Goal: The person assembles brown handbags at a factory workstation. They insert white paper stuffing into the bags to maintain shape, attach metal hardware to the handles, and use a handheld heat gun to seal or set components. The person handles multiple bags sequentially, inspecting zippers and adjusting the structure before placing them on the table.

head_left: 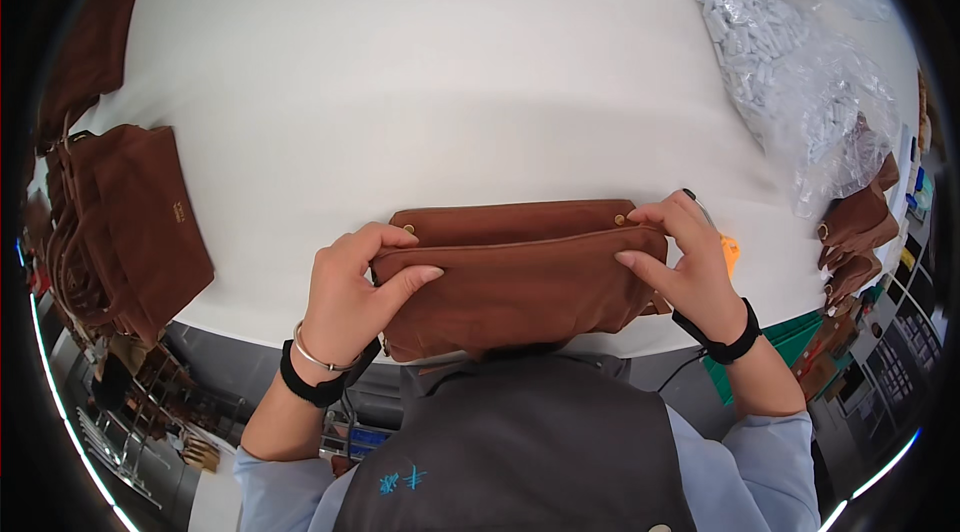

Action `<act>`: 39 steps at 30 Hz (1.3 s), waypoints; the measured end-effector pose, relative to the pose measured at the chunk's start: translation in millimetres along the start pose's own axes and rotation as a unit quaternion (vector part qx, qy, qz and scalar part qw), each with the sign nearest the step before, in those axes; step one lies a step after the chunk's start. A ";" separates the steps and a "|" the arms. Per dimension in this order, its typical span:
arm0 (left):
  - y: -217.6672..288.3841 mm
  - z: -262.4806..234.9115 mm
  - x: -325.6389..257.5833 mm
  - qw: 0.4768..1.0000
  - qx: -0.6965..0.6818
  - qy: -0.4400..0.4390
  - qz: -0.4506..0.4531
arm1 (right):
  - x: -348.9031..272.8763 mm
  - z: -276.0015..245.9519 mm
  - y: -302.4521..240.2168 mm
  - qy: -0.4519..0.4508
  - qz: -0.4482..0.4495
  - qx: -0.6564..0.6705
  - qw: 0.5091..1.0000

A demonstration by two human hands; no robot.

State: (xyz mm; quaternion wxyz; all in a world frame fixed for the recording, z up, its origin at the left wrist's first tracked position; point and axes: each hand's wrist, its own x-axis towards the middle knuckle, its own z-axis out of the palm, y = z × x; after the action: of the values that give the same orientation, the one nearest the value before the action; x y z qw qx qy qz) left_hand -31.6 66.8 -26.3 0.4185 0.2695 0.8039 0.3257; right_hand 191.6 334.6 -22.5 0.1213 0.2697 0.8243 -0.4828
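A brown bag (520, 292) with gold-coloured snaps along its back edge lies before me at the near edge of the white table. My left hand (365, 277) pinches its left top corner, thumb on the front panel and fingers over the rim. On the opposite corner, my right hand (690, 252) grips the rim the same way. Between the two hands the bag's mouth gapes a little, with the back panel standing behind the front one. The bag's lower edge runs down to my dark apron, and its inside is mostly hidden.
More brown bags with handles (140, 222) are stacked at the left edge of the white table (450, 72). A clear plastic bag of small white pieces (770, 52) lies at the far right. Other brown bags (860, 222) sit below it, and an orange item (730, 254) is beside my right hand.
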 end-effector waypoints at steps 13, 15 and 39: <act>-3.9 10.3 12.9 0.993 0.046 0.016 -0.106 | 10.7 10.0 -2.5 0.006 0.126 0.002 0.992; -2.0 12.4 8.6 0.992 0.062 0.058 -0.090 | 5.2 13.6 -3.7 0.029 0.112 -0.032 0.993; 7.1 3.8 -63.6 0.980 -0.195 -0.027 0.030 | -70.4 12.9 0.3 -0.018 0.115 0.368 0.923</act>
State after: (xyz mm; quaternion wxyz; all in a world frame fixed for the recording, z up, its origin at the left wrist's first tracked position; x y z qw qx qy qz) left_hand 4.9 27.6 9.1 0.4743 0.2154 0.7046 0.4818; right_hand 249.0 300.5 3.3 0.0835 0.3796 0.5496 -0.7395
